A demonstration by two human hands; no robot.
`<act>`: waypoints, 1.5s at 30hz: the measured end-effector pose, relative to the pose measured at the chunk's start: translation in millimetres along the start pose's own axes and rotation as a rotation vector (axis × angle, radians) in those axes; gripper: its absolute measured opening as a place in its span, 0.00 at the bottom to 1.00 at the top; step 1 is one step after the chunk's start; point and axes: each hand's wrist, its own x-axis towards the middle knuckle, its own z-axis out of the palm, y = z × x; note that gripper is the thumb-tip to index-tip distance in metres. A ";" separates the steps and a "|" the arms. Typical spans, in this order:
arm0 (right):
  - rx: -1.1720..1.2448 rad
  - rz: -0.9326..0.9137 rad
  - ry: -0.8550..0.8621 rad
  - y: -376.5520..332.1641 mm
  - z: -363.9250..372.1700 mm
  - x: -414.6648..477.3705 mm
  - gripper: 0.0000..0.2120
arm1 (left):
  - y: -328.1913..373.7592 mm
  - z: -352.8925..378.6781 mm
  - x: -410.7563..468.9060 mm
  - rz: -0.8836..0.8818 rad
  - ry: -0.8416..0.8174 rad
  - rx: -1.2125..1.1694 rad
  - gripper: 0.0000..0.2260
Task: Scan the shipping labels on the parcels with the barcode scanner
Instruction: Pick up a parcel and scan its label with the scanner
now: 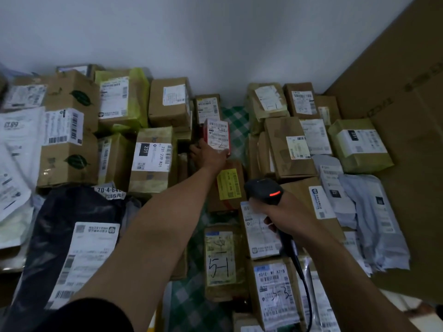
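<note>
A small red parcel (217,134) with a white shipping label stands tilted up near the middle of the pile. My left hand (208,154) reaches far forward and grips its lower edge. My right hand (284,213) holds a black barcode scanner (263,190) by the handle, nearer to me and to the right; a red light glows on its head. The scanner's nose points forward toward the red parcel. Its black cable (303,279) runs back down along my right forearm.
Many labelled cardboard boxes (153,159) and grey mailer bags (374,216) cover a green checked cloth (236,121). A black bag (62,238) lies at the near left. A large flat carton (405,130) leans at the right. A white wall stands behind.
</note>
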 end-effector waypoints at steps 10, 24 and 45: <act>0.027 -0.005 0.022 2.6 -5.4 -1.3 0.12 | 1.2 -7.3 -11.4 0.073 -0.104 -0.275 0.46; 0.197 -0.267 0.163 -10.0 -11.2 -79.9 0.10 | -18.2 -83.2 -183.0 0.444 -0.217 -0.565 0.52; 0.079 -0.446 0.111 -15.5 11.6 -167.8 0.12 | -56.9 -117.1 -253.1 0.461 -0.087 -0.461 0.58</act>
